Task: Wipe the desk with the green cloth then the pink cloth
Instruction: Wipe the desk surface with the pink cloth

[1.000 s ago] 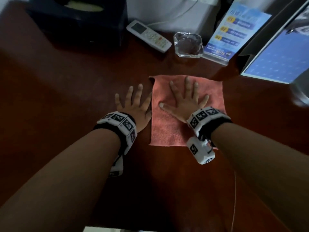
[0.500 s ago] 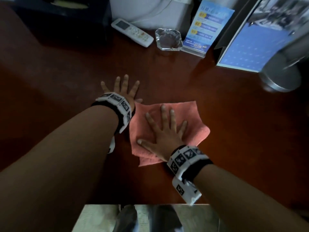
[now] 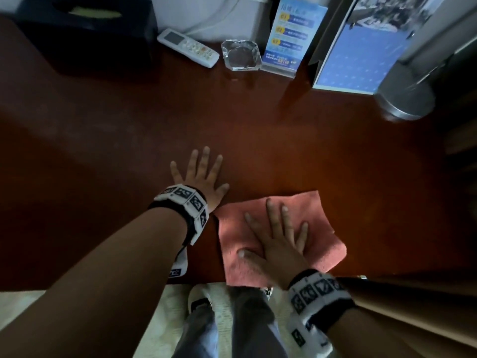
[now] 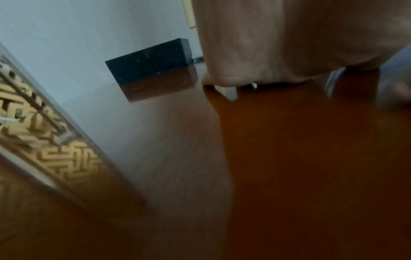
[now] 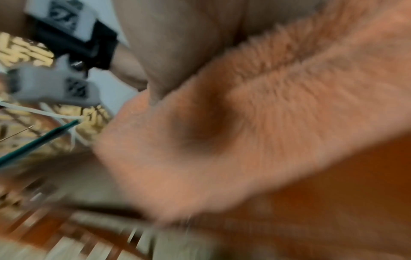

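The pink cloth [image 3: 317, 228] lies crumpled at the near edge of the dark red-brown desk [image 3: 258, 130], its lower hem hanging over the edge. My right hand [image 3: 277, 237] presses flat on it with fingers spread and straight. My left hand [image 3: 200, 174] rests flat on the bare desk just left of and beyond the cloth, fingers spread. In the blurred right wrist view the pink cloth [image 5: 255, 132] fills most of the picture under my palm. The left wrist view shows my palm [image 4: 278, 40] on the glossy desk [image 4: 311, 167]. No green cloth is visible.
Along the back of the desk stand a dark tissue box [image 3: 85, 29], a white remote [image 3: 188, 47], a glass ashtray [image 3: 241, 55], a blue leaflet stand [image 3: 291, 34], a blue calendar [image 3: 356, 55] and a silver lamp base [image 3: 402, 99]. My legs and shoes [image 3: 198, 301] show below the edge.
My right hand has dragged the pink cloth from mid-desk back to the near edge and a little to the right, bunching it. The left hand stayed flat on the desk.
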The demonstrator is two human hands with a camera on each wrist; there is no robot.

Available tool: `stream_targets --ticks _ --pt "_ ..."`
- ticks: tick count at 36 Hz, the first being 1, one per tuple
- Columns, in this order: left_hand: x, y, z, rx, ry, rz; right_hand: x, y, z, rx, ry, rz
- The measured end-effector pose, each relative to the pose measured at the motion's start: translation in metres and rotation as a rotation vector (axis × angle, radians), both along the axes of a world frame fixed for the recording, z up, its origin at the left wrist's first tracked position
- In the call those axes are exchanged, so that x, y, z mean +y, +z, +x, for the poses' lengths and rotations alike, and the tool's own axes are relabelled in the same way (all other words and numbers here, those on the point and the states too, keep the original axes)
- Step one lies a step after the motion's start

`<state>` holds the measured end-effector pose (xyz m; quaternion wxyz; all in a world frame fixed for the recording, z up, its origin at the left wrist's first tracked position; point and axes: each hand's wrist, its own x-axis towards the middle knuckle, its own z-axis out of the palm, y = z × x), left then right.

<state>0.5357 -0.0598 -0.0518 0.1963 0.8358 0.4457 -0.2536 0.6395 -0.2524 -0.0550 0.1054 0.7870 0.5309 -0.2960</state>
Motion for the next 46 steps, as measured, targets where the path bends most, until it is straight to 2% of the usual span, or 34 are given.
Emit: stream_targets --ticks 7,13,17,23,28,31,38,42,46 --pt "0.001 -0.003 0.001 0.027 0.007 0.004 0.069 -0.006 0.061 -0.041 -0.233 0.049" --pt "0.001 -0.003 0.001 0.021 0.006 0.006 0.104 0.004 0.081 -0.050 -0.308 0.019" --pt "0.002 -0.001 0.002 0.019 0.007 0.006 0.085 0.001 0.063 -0.048 -0.289 0.062" --pt "-0.002 0.002 0.004 0.009 0.013 0.020 0.029 0.002 0.003 -0.029 -0.138 0.112" --pt "0.001 -0.004 -0.002 -0.028 -0.023 0.056 0.013 0.002 -0.047 0.037 -0.073 0.150" --pt "0.002 -0.004 -0.002 -0.032 -0.024 0.066 0.002 -0.004 -0.058 0.048 -0.020 0.198" --pt "0.001 -0.003 0.002 -0.017 -0.012 0.080 -0.036 -0.006 -0.033 -0.034 0.135 0.193" --pt "0.009 0.007 0.003 0.056 -0.031 0.079 -0.051 -0.010 -0.003 -0.023 0.062 0.202" --pt "0.020 0.021 0.010 0.073 -0.129 0.221 -0.063 -0.004 0.040 -0.047 -0.061 0.059"
